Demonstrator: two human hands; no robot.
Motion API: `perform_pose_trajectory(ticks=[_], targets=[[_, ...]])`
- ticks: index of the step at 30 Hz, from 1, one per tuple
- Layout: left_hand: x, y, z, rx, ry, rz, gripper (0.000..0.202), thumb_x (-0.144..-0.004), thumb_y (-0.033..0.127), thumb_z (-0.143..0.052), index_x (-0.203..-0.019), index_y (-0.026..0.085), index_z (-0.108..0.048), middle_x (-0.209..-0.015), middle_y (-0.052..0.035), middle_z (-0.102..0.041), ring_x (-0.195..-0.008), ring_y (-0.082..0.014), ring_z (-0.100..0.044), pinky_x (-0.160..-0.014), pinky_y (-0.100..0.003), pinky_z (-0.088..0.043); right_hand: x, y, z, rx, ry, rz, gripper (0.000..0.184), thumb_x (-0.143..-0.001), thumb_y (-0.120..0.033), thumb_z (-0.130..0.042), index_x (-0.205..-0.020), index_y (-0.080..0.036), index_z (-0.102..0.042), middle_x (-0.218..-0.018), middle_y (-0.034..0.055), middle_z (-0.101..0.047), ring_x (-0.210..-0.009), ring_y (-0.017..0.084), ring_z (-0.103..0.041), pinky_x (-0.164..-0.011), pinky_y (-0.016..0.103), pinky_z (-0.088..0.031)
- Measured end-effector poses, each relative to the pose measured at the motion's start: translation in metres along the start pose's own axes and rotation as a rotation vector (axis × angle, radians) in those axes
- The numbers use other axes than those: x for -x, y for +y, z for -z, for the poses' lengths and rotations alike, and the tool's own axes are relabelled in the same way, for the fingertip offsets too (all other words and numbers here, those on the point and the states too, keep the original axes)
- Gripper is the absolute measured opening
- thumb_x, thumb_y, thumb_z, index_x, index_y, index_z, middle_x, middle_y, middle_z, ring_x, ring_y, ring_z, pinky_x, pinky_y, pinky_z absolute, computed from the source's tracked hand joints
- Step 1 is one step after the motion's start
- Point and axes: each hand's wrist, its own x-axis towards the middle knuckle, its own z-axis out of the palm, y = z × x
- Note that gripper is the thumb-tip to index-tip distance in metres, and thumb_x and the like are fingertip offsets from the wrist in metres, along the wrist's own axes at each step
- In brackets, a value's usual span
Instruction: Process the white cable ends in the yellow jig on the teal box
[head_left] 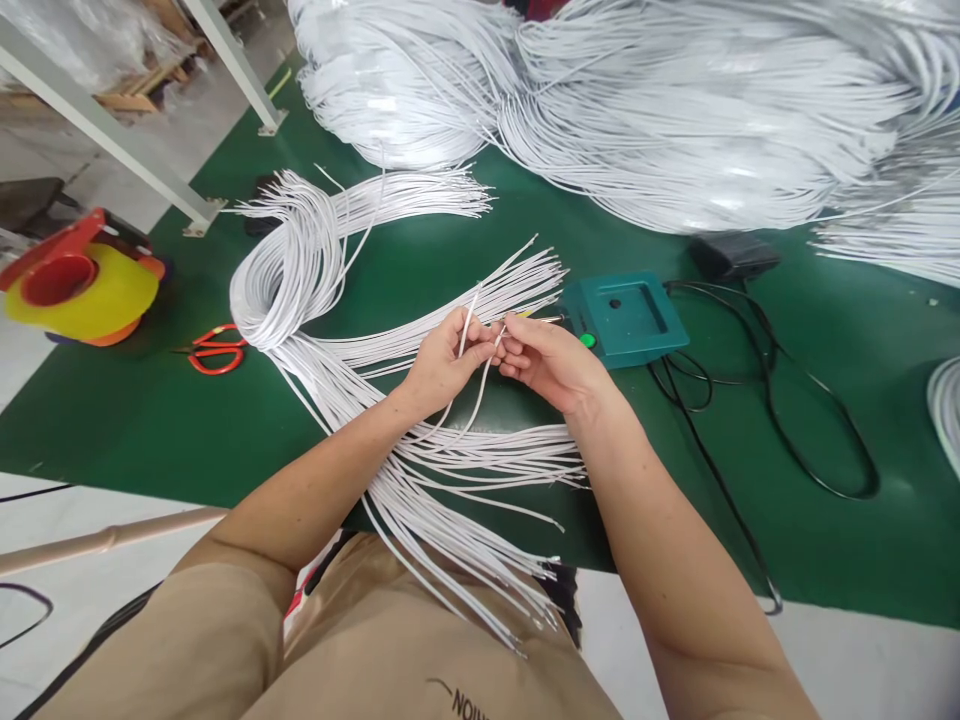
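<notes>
My left hand (448, 362) is closed on a white cable (480, 398), pinching it near its end between thumb and fingers. Right beside it, my right hand (551, 362) pinches the tip of the same cable; the fingertips of both hands nearly meet. Under my forearms a bundle of white cables (450, 455) fans out, and its far end curls into a coil (251, 290). Just beyond my right hand lies a teal device (634, 320) with a green button and a thin metal rod pointing at my fingers.
Red-handled scissors (216, 350) lie left of the coil. Rolls of yellow and orange tape sit in a red dispenser (75, 275) at the left edge. Large heaps of white cable (690, 130) fill the back. Black cords (780, 350) run from a black adapter (731, 257) across the green table (862, 560).
</notes>
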Motion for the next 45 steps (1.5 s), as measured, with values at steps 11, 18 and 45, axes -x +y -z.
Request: perform_pose_trajectory(ticks=[11,18,45], targets=[[-0.001,0.009,0.004,0.126,-0.039,0.097,0.038,-0.075,0.031,-0.075,-0.109,0.021,-0.063,-0.074,0.0011,-0.061,-0.069,-0.0105,-0.060,-0.057,-0.020,-0.044,0.004,0.009,-0.014,0.755,0.374,0.482,0.011,-0.081,-0.029,-0.063,-0.078,-0.019,-0.068,-0.074,0.0012,-0.066,-0.068,0.015,-0.057,-0.071,0.030,-0.047],[-0.008,0.010,0.011,0.366,-0.025,0.342,0.044,-0.065,0.024,-0.081,-0.106,0.017,-0.065,-0.071,0.0010,-0.063,-0.065,-0.0082,-0.062,-0.056,-0.018,-0.044,0.003,0.003,-0.004,1.797,0.314,0.775,0.029,-0.095,-0.021,-0.036,-0.085,-0.018,-0.063,-0.089,0.0108,-0.063,-0.087,0.023,-0.053,-0.080,0.035,-0.039],[-0.023,-0.019,0.006,-0.050,0.119,0.282,0.039,-0.070,0.013,-0.072,-0.108,0.010,-0.066,-0.075,0.0014,-0.063,-0.068,-0.0133,-0.070,-0.071,-0.025,-0.056,-0.007,-0.018,0.020,2.006,0.381,0.534,0.023,-0.088,-0.016,-0.046,-0.095,-0.016,-0.067,-0.089,0.0135,-0.068,-0.098,0.028,-0.056,-0.097,0.048,-0.038]])
